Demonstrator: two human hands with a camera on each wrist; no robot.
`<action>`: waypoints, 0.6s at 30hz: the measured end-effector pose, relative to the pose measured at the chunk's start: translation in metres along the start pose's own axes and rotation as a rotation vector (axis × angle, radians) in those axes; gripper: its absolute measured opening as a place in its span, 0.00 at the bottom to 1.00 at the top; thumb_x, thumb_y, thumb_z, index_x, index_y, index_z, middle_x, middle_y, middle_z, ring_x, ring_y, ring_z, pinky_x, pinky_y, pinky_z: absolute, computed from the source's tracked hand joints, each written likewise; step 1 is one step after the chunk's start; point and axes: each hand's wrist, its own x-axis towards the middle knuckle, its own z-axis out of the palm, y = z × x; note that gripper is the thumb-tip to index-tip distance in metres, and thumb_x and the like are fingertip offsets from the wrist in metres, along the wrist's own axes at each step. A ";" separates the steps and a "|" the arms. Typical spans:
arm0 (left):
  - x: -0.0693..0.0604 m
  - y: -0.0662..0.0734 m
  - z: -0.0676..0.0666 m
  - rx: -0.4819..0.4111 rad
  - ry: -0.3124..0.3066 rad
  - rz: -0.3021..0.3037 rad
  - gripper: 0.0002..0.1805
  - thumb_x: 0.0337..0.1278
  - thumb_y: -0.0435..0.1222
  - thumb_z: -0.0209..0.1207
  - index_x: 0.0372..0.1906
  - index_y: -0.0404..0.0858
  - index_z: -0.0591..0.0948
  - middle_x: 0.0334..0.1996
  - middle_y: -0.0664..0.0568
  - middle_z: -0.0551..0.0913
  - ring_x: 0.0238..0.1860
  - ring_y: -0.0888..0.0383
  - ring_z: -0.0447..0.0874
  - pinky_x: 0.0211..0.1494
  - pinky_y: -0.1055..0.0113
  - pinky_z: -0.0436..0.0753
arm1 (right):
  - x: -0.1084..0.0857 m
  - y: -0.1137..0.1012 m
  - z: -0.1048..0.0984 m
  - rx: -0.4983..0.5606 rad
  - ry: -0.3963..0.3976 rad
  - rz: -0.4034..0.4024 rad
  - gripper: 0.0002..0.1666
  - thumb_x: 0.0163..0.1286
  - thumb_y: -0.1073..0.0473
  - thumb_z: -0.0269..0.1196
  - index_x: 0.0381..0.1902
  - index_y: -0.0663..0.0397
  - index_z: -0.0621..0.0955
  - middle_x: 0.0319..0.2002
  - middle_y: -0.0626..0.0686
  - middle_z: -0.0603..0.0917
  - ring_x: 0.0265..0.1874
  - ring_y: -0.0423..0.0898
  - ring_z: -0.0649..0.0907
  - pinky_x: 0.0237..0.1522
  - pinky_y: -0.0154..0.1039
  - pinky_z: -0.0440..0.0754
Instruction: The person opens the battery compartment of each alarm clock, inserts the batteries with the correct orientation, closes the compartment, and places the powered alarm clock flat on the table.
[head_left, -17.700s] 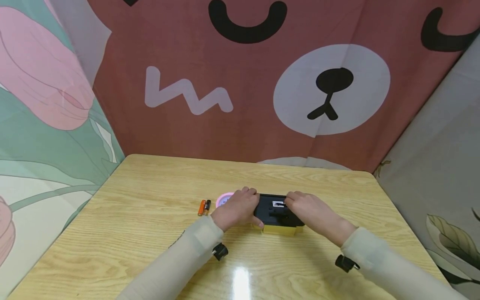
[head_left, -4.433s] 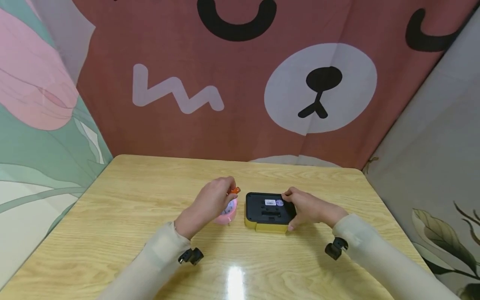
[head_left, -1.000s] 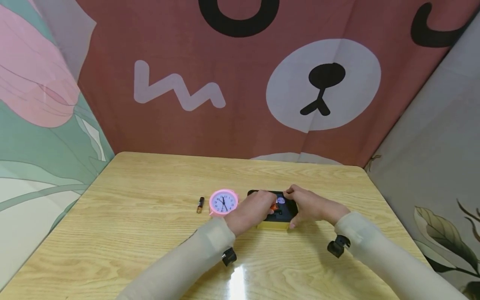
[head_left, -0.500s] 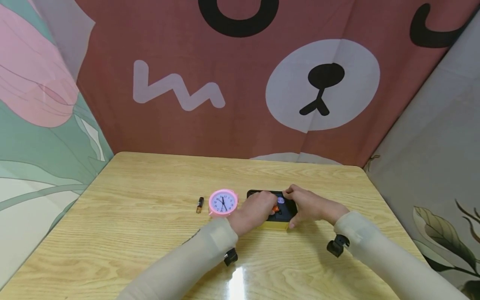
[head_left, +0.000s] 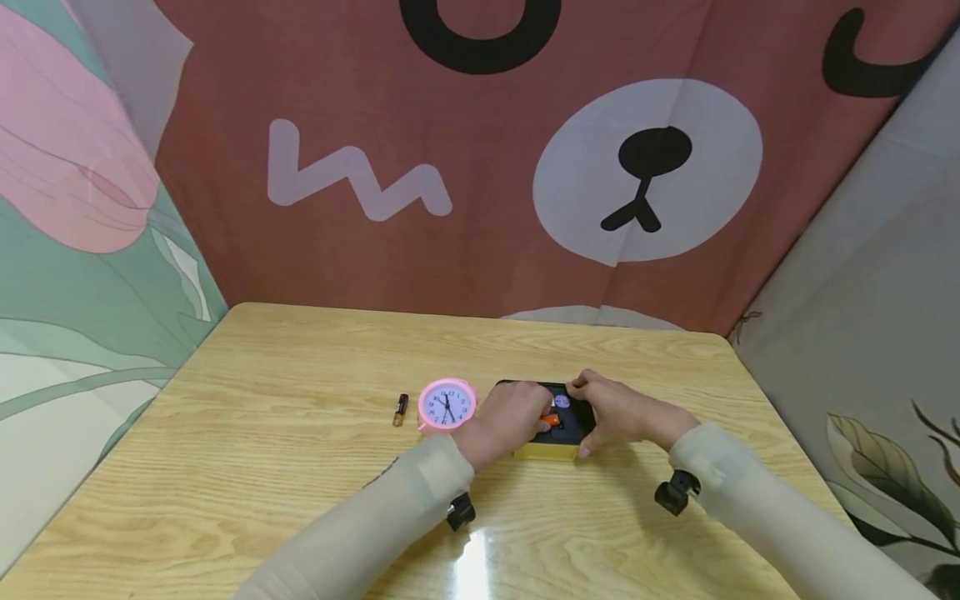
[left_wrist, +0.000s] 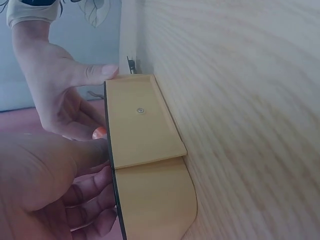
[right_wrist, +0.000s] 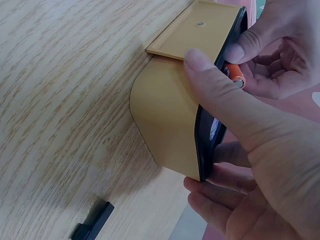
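Observation:
A yellow box-shaped device [head_left: 551, 452] lies on the table with its black back [head_left: 573, 425] facing up. My left hand [head_left: 510, 421] pinches an orange battery [head_left: 552, 420] at the middle of that back; in the right wrist view the battery [right_wrist: 235, 75] shows its end past the black rim. Whether it sits inside the slot is hidden by the fingers. My right hand [head_left: 626, 412] grips the device's right end, thumb on the near yellow side and fingers on the far edge. Left of the device stands a pink alarm clock [head_left: 447, 405].
Another battery [head_left: 401, 409], black and copper, lies left of the alarm clock. A small black plastic piece [right_wrist: 95, 222] lies on the wooden table [head_left: 315, 367], right of the device. Printed cloth [head_left: 375, 267] hangs behind the table.
Since several seconds ago, my left hand has carried the orange battery from over the alarm clock rightward onto the black back. Over the last second the battery has tilted slightly; my right hand stays put.

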 end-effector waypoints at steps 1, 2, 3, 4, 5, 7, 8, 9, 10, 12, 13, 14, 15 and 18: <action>0.000 0.000 0.000 -0.007 -0.005 -0.002 0.10 0.64 0.46 0.66 0.34 0.45 0.83 0.31 0.58 0.84 0.29 0.65 0.75 0.31 0.72 0.75 | 0.000 0.000 0.000 -0.001 -0.001 0.000 0.63 0.44 0.43 0.83 0.70 0.71 0.70 0.63 0.64 0.72 0.63 0.61 0.78 0.64 0.54 0.77; 0.001 -0.001 0.000 -0.013 -0.009 -0.004 0.10 0.64 0.47 0.66 0.33 0.45 0.82 0.30 0.59 0.83 0.28 0.65 0.75 0.30 0.72 0.75 | 0.000 0.000 0.000 0.002 -0.004 0.002 0.63 0.44 0.43 0.83 0.70 0.71 0.69 0.63 0.64 0.72 0.63 0.61 0.77 0.64 0.54 0.77; 0.001 -0.001 0.000 -0.017 -0.012 -0.007 0.11 0.64 0.47 0.66 0.32 0.45 0.82 0.29 0.59 0.83 0.28 0.65 0.75 0.30 0.72 0.75 | -0.001 0.000 0.000 0.006 -0.006 0.006 0.63 0.44 0.43 0.83 0.70 0.71 0.69 0.64 0.64 0.72 0.63 0.61 0.77 0.64 0.54 0.77; 0.001 -0.001 0.000 -0.021 -0.015 -0.010 0.11 0.64 0.47 0.66 0.32 0.46 0.82 0.28 0.59 0.83 0.28 0.65 0.75 0.30 0.72 0.75 | -0.001 0.000 0.000 0.011 -0.008 0.010 0.64 0.44 0.43 0.83 0.71 0.71 0.69 0.64 0.64 0.72 0.64 0.61 0.77 0.65 0.54 0.77; 0.002 -0.001 0.000 -0.023 -0.018 -0.014 0.12 0.64 0.47 0.66 0.31 0.46 0.81 0.28 0.59 0.82 0.27 0.65 0.75 0.30 0.72 0.74 | -0.001 0.000 0.000 0.008 -0.007 0.005 0.64 0.44 0.43 0.83 0.71 0.71 0.69 0.64 0.64 0.72 0.63 0.61 0.77 0.64 0.54 0.77; 0.002 -0.001 0.000 -0.024 -0.021 -0.018 0.12 0.64 0.48 0.66 0.29 0.46 0.80 0.26 0.59 0.81 0.27 0.64 0.74 0.29 0.72 0.73 | -0.001 0.000 0.000 0.009 -0.008 0.005 0.63 0.44 0.42 0.83 0.71 0.71 0.69 0.64 0.64 0.72 0.64 0.61 0.77 0.64 0.54 0.77; 0.002 -0.001 0.000 -0.025 -0.024 -0.020 0.13 0.64 0.48 0.66 0.28 0.47 0.80 0.26 0.60 0.81 0.26 0.64 0.74 0.29 0.72 0.73 | -0.001 0.000 0.000 0.011 -0.008 0.005 0.63 0.44 0.42 0.83 0.71 0.71 0.69 0.64 0.63 0.72 0.64 0.61 0.77 0.64 0.54 0.77; 0.002 0.000 -0.001 -0.027 -0.025 -0.021 0.14 0.64 0.48 0.66 0.27 0.47 0.79 0.25 0.60 0.80 0.26 0.64 0.74 0.29 0.72 0.73 | -0.001 0.000 0.000 0.011 -0.007 0.004 0.63 0.44 0.42 0.83 0.71 0.71 0.69 0.64 0.64 0.72 0.64 0.61 0.77 0.64 0.54 0.77; 0.002 0.000 -0.001 -0.029 -0.027 -0.022 0.14 0.64 0.48 0.66 0.26 0.48 0.79 0.25 0.60 0.80 0.26 0.64 0.74 0.29 0.72 0.72 | -0.001 0.000 0.000 0.012 -0.006 0.003 0.63 0.44 0.42 0.83 0.70 0.71 0.69 0.64 0.64 0.72 0.64 0.61 0.77 0.64 0.54 0.77; 0.001 0.000 -0.002 -0.037 -0.029 -0.026 0.15 0.64 0.49 0.66 0.25 0.48 0.78 0.24 0.61 0.79 0.26 0.64 0.74 0.29 0.71 0.72 | -0.002 0.000 0.000 0.015 -0.004 0.002 0.63 0.44 0.42 0.83 0.70 0.71 0.69 0.64 0.64 0.72 0.63 0.61 0.77 0.64 0.54 0.77; 0.001 0.000 -0.002 -0.044 -0.029 -0.030 0.16 0.64 0.50 0.66 0.25 0.49 0.77 0.24 0.61 0.79 0.26 0.64 0.73 0.29 0.71 0.72 | -0.002 -0.001 0.000 0.011 -0.002 -0.005 0.63 0.44 0.42 0.83 0.70 0.72 0.69 0.64 0.64 0.72 0.63 0.62 0.78 0.64 0.55 0.77; 0.001 0.000 -0.003 -0.051 -0.030 -0.035 0.16 0.64 0.51 0.65 0.25 0.49 0.77 0.24 0.61 0.78 0.25 0.64 0.73 0.29 0.71 0.72 | -0.002 -0.001 0.000 0.012 0.000 -0.005 0.63 0.44 0.42 0.83 0.70 0.72 0.69 0.64 0.64 0.72 0.63 0.62 0.78 0.64 0.55 0.77; 0.001 0.000 -0.003 -0.066 -0.029 -0.043 0.17 0.64 0.51 0.65 0.25 0.49 0.76 0.23 0.61 0.78 0.25 0.64 0.73 0.29 0.71 0.71 | -0.002 -0.001 0.000 0.015 0.000 -0.001 0.63 0.44 0.42 0.83 0.70 0.71 0.69 0.64 0.64 0.72 0.63 0.61 0.77 0.64 0.55 0.77; 0.003 0.001 -0.004 -0.115 -0.028 -0.077 0.18 0.65 0.52 0.64 0.24 0.48 0.75 0.22 0.60 0.76 0.23 0.64 0.71 0.27 0.71 0.70 | -0.001 -0.001 0.000 0.018 -0.003 0.007 0.63 0.44 0.43 0.83 0.70 0.71 0.69 0.64 0.63 0.72 0.64 0.61 0.78 0.65 0.54 0.77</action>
